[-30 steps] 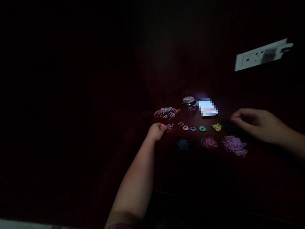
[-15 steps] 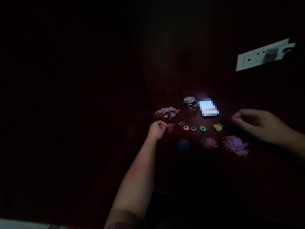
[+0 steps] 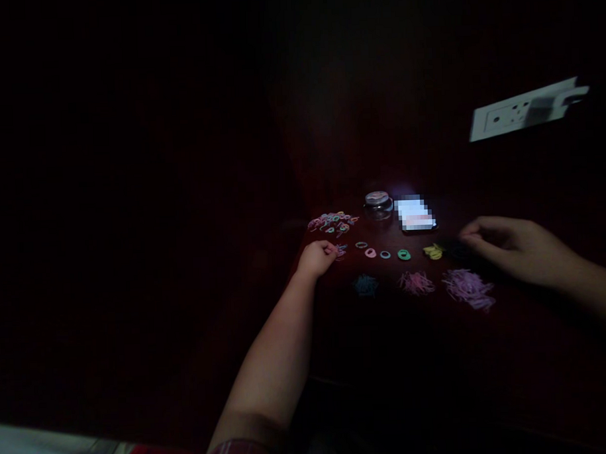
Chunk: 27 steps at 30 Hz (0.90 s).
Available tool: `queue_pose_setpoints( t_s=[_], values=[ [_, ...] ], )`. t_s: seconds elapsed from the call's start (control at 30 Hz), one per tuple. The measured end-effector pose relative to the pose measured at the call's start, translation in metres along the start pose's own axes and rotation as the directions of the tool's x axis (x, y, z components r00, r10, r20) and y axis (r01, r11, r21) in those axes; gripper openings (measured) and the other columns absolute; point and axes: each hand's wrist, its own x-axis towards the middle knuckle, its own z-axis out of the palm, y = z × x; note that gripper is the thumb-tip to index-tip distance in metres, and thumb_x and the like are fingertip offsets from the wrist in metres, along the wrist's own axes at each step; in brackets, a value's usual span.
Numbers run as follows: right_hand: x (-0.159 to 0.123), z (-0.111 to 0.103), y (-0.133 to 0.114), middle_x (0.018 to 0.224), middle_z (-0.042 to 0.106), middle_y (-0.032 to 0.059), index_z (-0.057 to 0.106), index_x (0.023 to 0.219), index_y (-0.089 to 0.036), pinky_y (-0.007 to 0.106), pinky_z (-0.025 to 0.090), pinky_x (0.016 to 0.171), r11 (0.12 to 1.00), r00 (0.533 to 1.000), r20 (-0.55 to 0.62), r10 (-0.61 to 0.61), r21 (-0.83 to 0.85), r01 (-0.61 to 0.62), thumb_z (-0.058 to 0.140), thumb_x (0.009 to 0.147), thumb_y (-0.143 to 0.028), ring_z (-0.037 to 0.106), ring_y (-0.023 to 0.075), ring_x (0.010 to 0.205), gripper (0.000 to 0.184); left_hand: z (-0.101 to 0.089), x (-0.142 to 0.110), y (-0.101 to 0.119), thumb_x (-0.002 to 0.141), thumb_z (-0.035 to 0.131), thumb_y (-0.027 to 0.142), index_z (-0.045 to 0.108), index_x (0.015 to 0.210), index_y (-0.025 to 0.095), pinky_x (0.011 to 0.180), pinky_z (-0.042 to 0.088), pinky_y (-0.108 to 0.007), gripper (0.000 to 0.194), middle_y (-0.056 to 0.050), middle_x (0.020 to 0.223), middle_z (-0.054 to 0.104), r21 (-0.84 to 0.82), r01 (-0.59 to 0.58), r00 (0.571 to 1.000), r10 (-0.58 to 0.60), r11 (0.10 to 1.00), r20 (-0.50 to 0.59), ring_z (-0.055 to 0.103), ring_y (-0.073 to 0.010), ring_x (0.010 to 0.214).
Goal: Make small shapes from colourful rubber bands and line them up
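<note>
My left hand (image 3: 318,258) is closed in a pinch at the edge of a small pile of thin pink and blue rubber bands (image 3: 341,251), its fingertips touching them; what lies between them is too small to make out. My right hand (image 3: 515,246) hovers or rests at the right end of the row, thumb and fingers pinched together beside a dark, barely visible clump (image 3: 457,249). Between the hands lie a thin ring (image 3: 361,245), a pink band (image 3: 370,253), a blue ring (image 3: 385,255), green bands (image 3: 404,255) and yellow bands (image 3: 433,251).
Nearer me are piles of dark blue bands (image 3: 366,286), pink bands (image 3: 417,283) and purple bands (image 3: 468,289). A mixed heap (image 3: 332,221) lies at the back left. Behind stand a lidded jar (image 3: 378,203) and a lit phone (image 3: 414,213). A socket panel (image 3: 522,110) is on the wall.
My left hand has shifted slightly right, further over the small mixed pile. My right hand keeps nearly the same place and pinch. The view has drifted a little.
</note>
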Motion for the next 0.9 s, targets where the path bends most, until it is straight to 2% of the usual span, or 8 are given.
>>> queue_pose_setpoints(
  t_s=[0.33, 0.6, 0.9],
  values=[
    [-0.0002, 0.0009, 0.0023, 0.069, 0.058, 0.0025, 0.06, 0.085, -0.019, 0.028, 0.043, 0.053, 1.0, 1.0, 0.016, -0.02, -0.013, 0.02, 0.053, 0.082, -0.061, 0.054, 0.0162, 0.059, 0.042, 0.0004, 0.0015, -0.0026, 0.078, 0.062, 0.024, 0.07, 0.079, 0.017, 0.066, 0.044, -0.023, 0.01, -0.004, 0.076, 0.07, -0.024, 0.076, 0.997, -0.076, 0.997, -0.013, 0.06, -0.0137, 0.067],
    [0.0011, -0.0003, 0.0066, 0.069, 0.059, 0.0028, 0.061, 0.085, -0.019, 0.029, 0.044, 0.054, 1.0, 1.0, 0.025, -0.019, -0.003, 0.019, 0.055, 0.082, -0.059, 0.055, 0.0166, 0.06, 0.04, 0.0017, 0.0028, -0.0026, 0.079, 0.06, 0.021, 0.068, 0.083, 0.014, 0.063, 0.044, -0.022, 0.011, -0.004, 0.075, 0.067, -0.153, 0.099, 0.994, -0.104, 0.983, -0.024, 0.058, -0.0125, 0.065],
    [0.0009, -0.0009, -0.0001, 0.068, 0.06, 0.0032, 0.061, 0.084, -0.02, 0.03, 0.044, 0.054, 1.0, 1.0, 0.027, 0.013, 0.0, -0.013, 0.055, 0.079, -0.064, 0.055, 0.0172, 0.059, 0.045, 0.0063, 0.0067, -0.0081, 0.077, 0.058, 0.019, 0.064, 0.08, 0.014, 0.06, 0.042, -0.02, 0.008, 0.001, 0.068, 0.062, -0.288, 0.092, 0.993, -0.108, 0.953, -0.041, 0.053, -0.0098, 0.059]
  ],
)
